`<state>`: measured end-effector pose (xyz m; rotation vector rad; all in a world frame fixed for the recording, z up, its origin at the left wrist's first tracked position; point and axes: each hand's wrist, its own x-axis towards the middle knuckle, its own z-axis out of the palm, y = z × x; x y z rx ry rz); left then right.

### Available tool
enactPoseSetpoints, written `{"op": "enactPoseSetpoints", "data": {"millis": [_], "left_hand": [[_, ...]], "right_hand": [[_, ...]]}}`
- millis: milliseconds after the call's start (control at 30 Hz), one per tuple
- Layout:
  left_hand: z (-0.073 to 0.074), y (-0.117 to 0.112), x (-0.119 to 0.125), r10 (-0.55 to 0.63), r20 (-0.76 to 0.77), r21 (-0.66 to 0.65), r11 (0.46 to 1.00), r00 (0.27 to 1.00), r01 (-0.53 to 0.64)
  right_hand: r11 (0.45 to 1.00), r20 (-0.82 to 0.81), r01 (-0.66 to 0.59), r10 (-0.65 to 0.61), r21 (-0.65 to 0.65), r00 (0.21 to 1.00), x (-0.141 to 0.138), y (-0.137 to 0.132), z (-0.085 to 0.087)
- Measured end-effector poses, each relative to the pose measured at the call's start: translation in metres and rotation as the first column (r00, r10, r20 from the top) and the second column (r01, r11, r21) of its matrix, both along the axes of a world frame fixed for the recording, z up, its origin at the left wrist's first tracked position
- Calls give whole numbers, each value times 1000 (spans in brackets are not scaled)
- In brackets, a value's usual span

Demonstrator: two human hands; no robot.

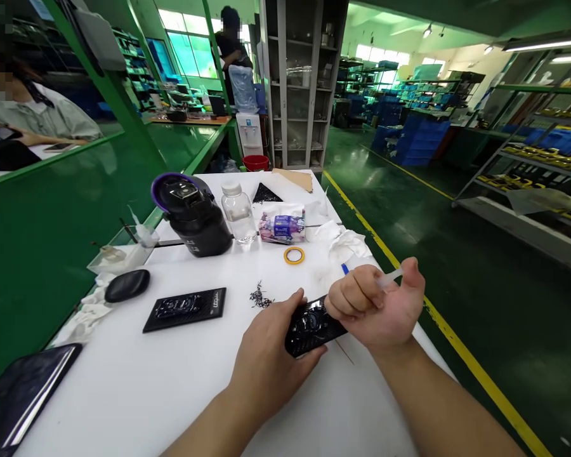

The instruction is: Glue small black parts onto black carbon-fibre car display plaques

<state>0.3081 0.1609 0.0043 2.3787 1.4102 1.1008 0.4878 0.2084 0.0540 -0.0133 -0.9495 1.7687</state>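
While the left grip [271, 349] apparently steadied a pinched plate [309, 324], the right grip [377, 306], at its two o'clock, clasped a tube [390, 278].

Glossy black slab [26, 397]: cut off, lower left. Dark plate [309, 327]: right end hidden behind right grip [375, 304]. Black flask [202, 222]: lettering [193, 246] too small to read from here.

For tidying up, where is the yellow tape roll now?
In the head view, the tape roll lies slightly right of centre, in front of the patterned packet.
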Motion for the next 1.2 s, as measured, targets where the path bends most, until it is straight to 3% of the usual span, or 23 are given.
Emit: {"op": "enactPoseSetpoints", "data": {"millis": [500,1200], "left_hand": [[-1,-1,-1,20,-21,29,999,1000,-20],[2,0,1,29,-37,51,998,999,-27]], "right_hand": [[999,107,34,-37,33,994,-4,0,-3],[999,91,32,-35,27,995,-3,0,-2]]}}
